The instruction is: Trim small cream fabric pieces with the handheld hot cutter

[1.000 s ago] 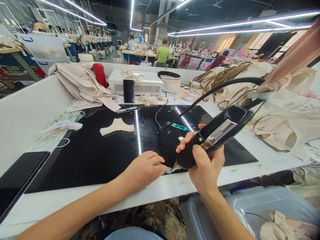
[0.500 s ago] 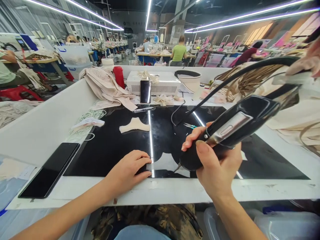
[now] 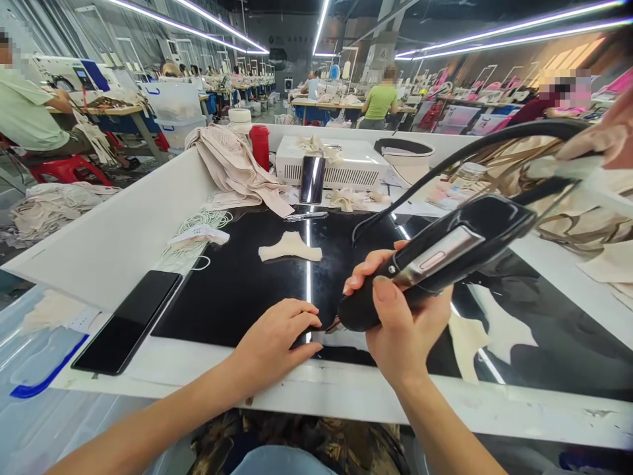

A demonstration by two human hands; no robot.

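Right now the right hand (image 3: 405, 330) is wrapped firmly around a black, glossy, handheld corded tool with a silver side plate (image 3: 435, 260), its thumb on top of the grip and its fingers curled beneath. The tool's fine tip (image 3: 332, 324) points down and to the left, ending just beside the fingertips of the left hand (image 3: 277, 340). That hand is not gripping anything: it lies flat, palm down with fingers spread, pressing a thin pale fabric piece (image 3: 341, 340) against the black glossy tabletop (image 3: 232, 290). The piece sits directly between the two hands at the near edge of the work surface; how much of it lies under the left palm cannot be told.

This looks like the working step itself, with the tip meeting the edge of the held-down piece, though actual contact is too small to confirm. Judging from the pose, the next move calls for steady downward pressure from the left hand and a slow, controlled travel of the tip, kept clear of the fingertips so close to it.

Beyond the left hand, a cream shaped fabric cutout (image 3: 290, 249) lies alone on the dark surface. Further out to the left rests a black smartphone (image 3: 127, 321). From the tool's rear a thick black cable (image 3: 475, 148) arcs away, up past the right hand.
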